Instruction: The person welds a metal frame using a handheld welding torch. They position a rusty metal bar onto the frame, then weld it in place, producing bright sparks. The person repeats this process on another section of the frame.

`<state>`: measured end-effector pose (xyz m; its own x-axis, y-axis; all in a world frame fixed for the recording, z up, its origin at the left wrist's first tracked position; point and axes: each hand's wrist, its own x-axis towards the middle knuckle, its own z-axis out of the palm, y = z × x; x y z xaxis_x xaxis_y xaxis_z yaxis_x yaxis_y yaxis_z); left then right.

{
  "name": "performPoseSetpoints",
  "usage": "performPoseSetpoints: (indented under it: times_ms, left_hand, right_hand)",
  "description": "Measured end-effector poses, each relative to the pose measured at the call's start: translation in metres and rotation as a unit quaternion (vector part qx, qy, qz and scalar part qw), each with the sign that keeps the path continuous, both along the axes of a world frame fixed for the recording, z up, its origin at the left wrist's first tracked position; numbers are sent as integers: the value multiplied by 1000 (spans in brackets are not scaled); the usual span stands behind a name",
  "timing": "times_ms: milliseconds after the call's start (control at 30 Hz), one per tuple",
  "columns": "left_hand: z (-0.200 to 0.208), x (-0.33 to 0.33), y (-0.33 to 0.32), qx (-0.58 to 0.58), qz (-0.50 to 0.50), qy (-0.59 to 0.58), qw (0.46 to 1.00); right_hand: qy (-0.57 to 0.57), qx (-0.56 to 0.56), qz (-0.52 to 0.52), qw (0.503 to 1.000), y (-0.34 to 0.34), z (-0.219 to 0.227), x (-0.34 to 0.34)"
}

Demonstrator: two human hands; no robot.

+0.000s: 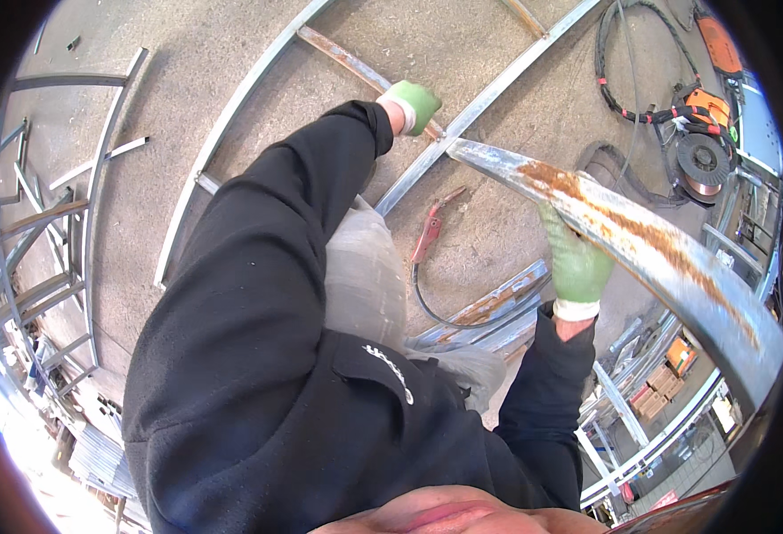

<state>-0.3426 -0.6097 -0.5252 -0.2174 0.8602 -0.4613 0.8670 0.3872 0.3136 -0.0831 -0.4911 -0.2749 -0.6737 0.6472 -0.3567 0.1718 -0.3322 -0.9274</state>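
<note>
My left hand (415, 105), in a green glove, is closed around a rusty crossbar (347, 62) of a ladder-shaped steel frame (489, 93) on the floor. In my right hand (578, 260), also gloved in green, is a long square metal tube (641, 236) streaked with rust. The tube slants from the frame's near rail toward my right side, its far end at or just above the rail near the crossbar joint; I cannot tell whether they touch. My right thumb is hidden behind the tube. Between my hands a red welding torch (428, 233) lies on the concrete.
The torch's black cable (449, 320) curves over more rusty tubes (498, 307). At right stand a wire spool (702, 162), an orange machine (710, 107) and a looped hose (601, 62). Another welded frame (98, 191) lies at left; cardboard boxes (658, 392) sit at lower right.
</note>
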Motion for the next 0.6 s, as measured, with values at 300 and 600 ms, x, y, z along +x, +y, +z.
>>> performPoseSetpoints:
  times_ms: [300, 600]
  left_hand:
    - [-94, -6, 32, 25, -114, 74, 990]
    - [-89, -9, 34, 26, -145, 9, 989]
  right_hand:
    - [-174, 350, 86, 916, -9, 15, -8]
    - [-153, 245, 50, 956, -9, 11, -13]
